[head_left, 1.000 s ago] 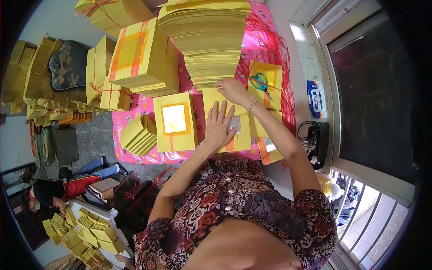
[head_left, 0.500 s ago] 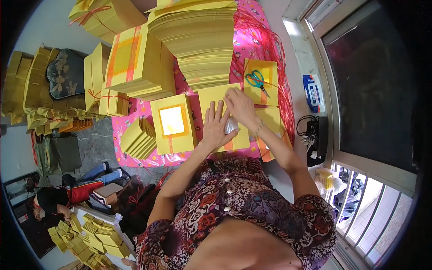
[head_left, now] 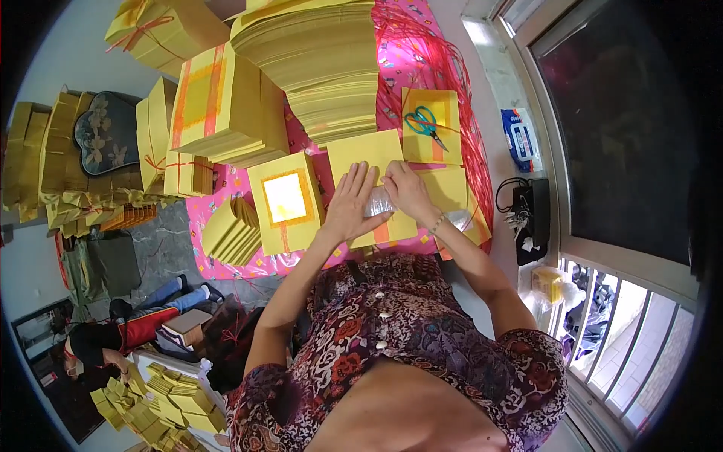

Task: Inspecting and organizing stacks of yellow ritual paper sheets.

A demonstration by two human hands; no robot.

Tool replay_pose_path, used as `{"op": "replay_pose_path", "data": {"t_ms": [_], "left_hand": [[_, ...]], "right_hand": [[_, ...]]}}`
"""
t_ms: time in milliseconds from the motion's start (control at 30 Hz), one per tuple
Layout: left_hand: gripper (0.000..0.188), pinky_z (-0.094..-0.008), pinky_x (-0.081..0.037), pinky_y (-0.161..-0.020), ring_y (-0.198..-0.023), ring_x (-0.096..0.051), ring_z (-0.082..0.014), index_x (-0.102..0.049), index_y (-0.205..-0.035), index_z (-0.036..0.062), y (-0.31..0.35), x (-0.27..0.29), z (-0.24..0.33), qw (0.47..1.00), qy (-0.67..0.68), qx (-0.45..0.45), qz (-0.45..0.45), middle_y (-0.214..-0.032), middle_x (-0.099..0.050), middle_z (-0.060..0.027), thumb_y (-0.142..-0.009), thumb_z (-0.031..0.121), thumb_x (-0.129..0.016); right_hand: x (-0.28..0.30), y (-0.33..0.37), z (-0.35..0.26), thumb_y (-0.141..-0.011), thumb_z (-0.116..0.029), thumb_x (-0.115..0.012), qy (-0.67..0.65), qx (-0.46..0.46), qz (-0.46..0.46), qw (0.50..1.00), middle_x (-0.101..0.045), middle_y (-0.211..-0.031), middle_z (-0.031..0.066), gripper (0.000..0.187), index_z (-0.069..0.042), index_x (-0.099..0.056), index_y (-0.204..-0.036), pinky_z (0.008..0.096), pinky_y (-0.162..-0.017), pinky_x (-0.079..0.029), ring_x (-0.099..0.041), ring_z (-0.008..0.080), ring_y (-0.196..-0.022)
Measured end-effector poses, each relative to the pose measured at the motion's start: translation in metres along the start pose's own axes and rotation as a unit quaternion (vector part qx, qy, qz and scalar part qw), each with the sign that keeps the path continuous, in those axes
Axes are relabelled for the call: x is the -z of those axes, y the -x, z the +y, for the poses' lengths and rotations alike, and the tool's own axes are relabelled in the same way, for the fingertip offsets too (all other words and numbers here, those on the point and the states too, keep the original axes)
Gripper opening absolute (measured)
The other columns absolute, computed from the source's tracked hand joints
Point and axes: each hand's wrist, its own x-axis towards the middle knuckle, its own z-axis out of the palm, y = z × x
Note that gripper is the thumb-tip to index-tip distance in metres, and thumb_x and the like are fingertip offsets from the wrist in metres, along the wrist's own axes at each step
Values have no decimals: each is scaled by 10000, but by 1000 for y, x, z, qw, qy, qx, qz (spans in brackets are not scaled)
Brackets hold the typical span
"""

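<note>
A yellow paper sheet (head_left: 365, 151) with a silver foil patch (head_left: 379, 200) and an orange band lies in front of me. My left hand (head_left: 351, 203) rests flat on its left part, fingers stretched out and thumb beside the foil. At the foil's right side my right hand (head_left: 409, 192) is closed, its bent fingers pressed together at the sheet; their tips are partly hidden. To the left is a pile of yellow paper with a bright foil square (head_left: 285, 197). Teal-handled scissors (head_left: 423, 124) lie on a yellow sheet at the far right.
Tall yellow paper stacks (head_left: 324, 75) stand at the back of the pink patterned tablecloth (head_left: 226, 260). Folded yellow paper (head_left: 230, 233) lies at its left. Red strings (head_left: 452, 83) run down the right side. Another person (head_left: 128, 331) is at the lower left, near more yellow bundles.
My right hand has come down from the sheet's upper part to beside the foil. My left hand has shifted slightly left, with more of the foil showing. The view has shifted a little.
</note>
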Motion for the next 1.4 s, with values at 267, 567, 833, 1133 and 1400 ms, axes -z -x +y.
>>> {"op": "replay_pose_path", "data": {"t_ms": [267,567,833,1133,1400], "left_hand": [[961,-517,-193,-1211,-1495,-203,-426,-291,-1537,-8,5,5,-9,998,-56,-21,-11,-1595,-244,-269,-857,583,-628],[967,-520,-142,-1222,-1512,-141,-420,-241,-1555,-6,6,6,-17,998,-39,-9,-47,-1616,-179,-272,-884,600,-583],[686,-493,-280,-1156,-1442,-315,-387,-419,-1477,31,-4,16,-27,1000,11,-8,6,-1551,-359,-207,-916,361,-636],[579,-434,-417,-1020,-1259,-524,-305,-538,-1369,72,-19,11,-31,985,-126,-53,105,-1397,-549,-119,-804,90,-666],[601,-417,-437,-988,-1237,-539,-287,-538,-1371,75,-29,20,-21,966,-179,-72,171,-1414,-554,-89,-786,84,-674]], "right_hand": [[-7,1,-3,-924,-185,-624,96,-18,-20,995,-569,-932,160,177,-63,-510,-983,498,-705,-523,-617,381,-874],[3,1,-5,-912,-220,-657,36,3,-24,999,-586,-975,152,247,-64,-552,-1072,477,-744,-518,-622,372,-907],[17,-13,-2,-844,-295,-714,146,153,-53,976,-555,-938,112,411,-104,-615,-1195,430,-750,-515,-610,313,-889],[25,-23,-9,-811,-316,-763,110,155,24,982,-541,-943,88,387,-71,-649,-1089,394,-768,-501,-574,284,-891],[36,-35,-5,-949,-322,-678,-327,-361,13,873,-658,-1107,91,417,6,-543,-1169,287,-699,-543,-673,162,-850]]}}
